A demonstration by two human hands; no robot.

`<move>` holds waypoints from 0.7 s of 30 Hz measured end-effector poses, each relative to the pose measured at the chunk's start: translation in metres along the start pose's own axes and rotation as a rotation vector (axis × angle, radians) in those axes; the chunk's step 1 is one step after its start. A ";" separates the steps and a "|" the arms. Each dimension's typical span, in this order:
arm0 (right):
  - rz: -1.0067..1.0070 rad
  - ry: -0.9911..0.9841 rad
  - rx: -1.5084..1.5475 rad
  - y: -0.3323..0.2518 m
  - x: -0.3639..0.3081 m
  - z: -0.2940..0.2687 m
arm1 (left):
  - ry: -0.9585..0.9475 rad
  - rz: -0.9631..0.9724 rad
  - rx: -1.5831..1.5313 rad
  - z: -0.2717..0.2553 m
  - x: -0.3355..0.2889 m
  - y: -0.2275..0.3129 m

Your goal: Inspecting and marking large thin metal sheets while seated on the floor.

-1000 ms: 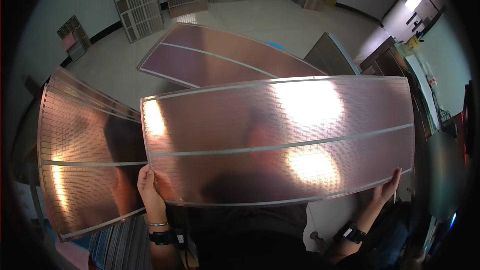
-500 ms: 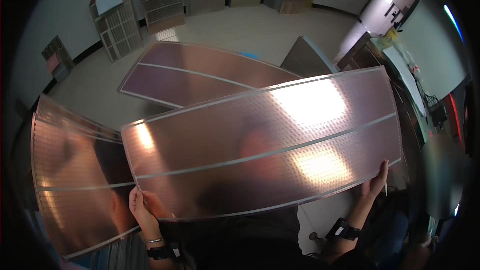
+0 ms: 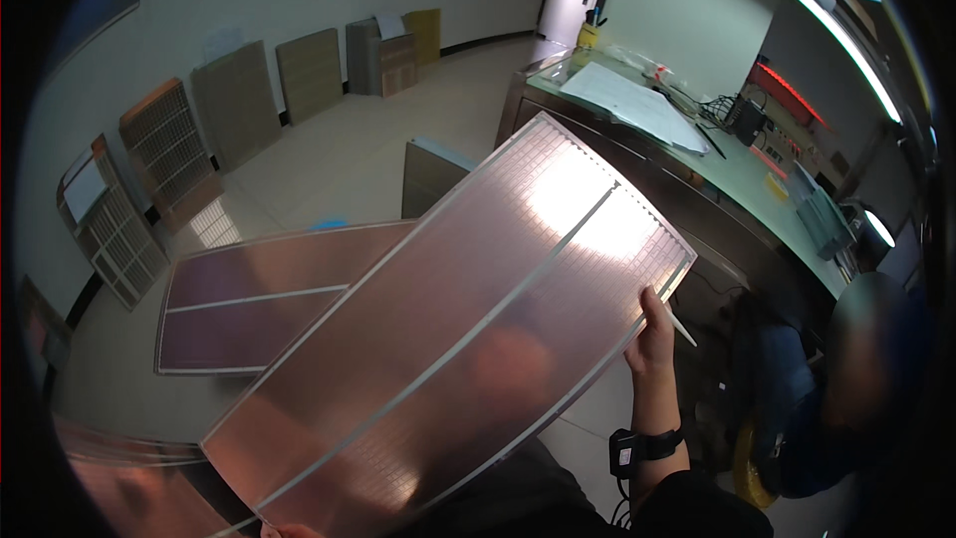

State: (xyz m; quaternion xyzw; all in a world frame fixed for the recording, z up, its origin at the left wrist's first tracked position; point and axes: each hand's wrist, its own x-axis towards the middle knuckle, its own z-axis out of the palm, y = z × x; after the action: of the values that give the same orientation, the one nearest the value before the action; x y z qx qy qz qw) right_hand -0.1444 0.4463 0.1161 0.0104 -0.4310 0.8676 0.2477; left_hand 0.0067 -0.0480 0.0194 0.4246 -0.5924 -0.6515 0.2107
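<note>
A large thin copper-coloured panel [image 3: 438, 309], with pale edges and a pale strip along its middle, is held up at a slant in front of me. My right hand [image 3: 652, 337] grips its right edge near the far corner, thumb on top. A slim white pen-like stick [image 3: 682, 329] juts out beside that hand. At the lower edge of the picture, my left hand [image 3: 287, 531] shows only in part, closed on the panel's near left end. Bright reflections lie across the panel's far end.
A second copper-coloured panel [image 3: 249, 299] lies beyond, and another [image 3: 129, 488] at lower left. Several boards [image 3: 234, 105] lean on the wall. A glass-topped desk [image 3: 797, 229] with papers [image 3: 637, 105] stands at right, with a person [image 3: 797, 399] near it.
The held panel has tilted, its right end swinging up and away and its left end dropping toward me. My view has turned right, bringing more of the desk in.
</note>
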 end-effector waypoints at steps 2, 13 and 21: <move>0.014 -0.041 -0.007 -0.003 -0.001 0.005 | -0.017 0.018 -0.002 0.001 0.000 -0.002; 0.113 -0.015 -0.124 -0.026 0.026 0.002 | -0.055 0.121 0.158 -0.019 0.026 -0.046; -0.151 -0.033 -0.235 -0.059 0.013 0.146 | -0.081 0.679 0.543 -0.004 0.046 -0.136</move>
State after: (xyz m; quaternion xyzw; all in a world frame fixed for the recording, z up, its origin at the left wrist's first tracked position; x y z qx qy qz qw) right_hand -0.1590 0.3719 0.2543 0.0282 -0.5315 0.7898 0.3048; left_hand 0.0159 -0.0577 -0.1232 0.2199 -0.8559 -0.3821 0.2703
